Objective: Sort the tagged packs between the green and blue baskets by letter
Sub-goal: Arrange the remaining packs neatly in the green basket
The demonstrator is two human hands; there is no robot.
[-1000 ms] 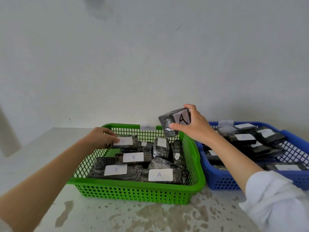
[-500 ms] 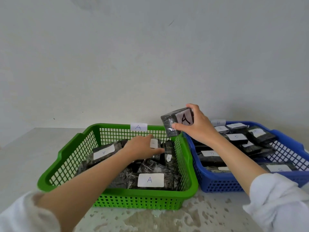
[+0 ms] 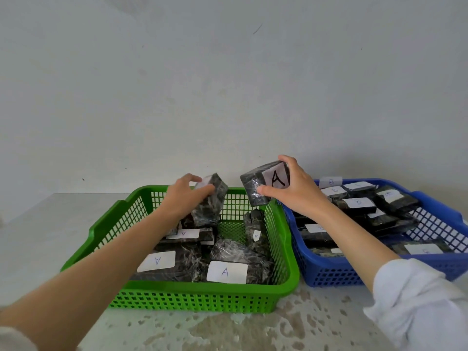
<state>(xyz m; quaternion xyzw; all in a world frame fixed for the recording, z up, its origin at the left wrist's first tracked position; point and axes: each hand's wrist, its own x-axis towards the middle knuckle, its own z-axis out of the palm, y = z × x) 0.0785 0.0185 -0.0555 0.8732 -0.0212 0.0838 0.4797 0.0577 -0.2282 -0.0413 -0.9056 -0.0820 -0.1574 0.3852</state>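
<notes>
Head view, the only one: right hand point(image 3: 295, 191) holding a dark wrapped pack marked A point(image 3: 266, 182) above the gap where the far corner of the green basket point(image 3: 202, 297) meets the blue basket point(image 3: 336, 274); fingers point(image 3: 287, 160) curling over the pack's top edge and thumb pressing its near face, pinching it firmly; label facing the camera, tilted. Left hand point(image 3: 184, 198) lifting a second pack point(image 3: 210, 198) out of the green basket, fingers closing round its upper end, the white tag mostly hidden beneath them, so letter not readable. Remaining packs in the green basket showing A tags; those in the blue basket showing B tags where legible.

Judging the risks: the A pack hanging right over the shared rims, so letting go too early possibly dropping it into the blue side or onto the worktop point(image 3: 228, 330); slick film wrap possibly sliding out of a thumb-and-finger pinch while tilted; both hands working close together over the same corner, possibly knocking one pack against the other; the left pack, with its tag covered, possibly being sorted by guess rather than by reading; leaning packs inside the green basket possibly toppling once the lifted one is gone.
</notes>
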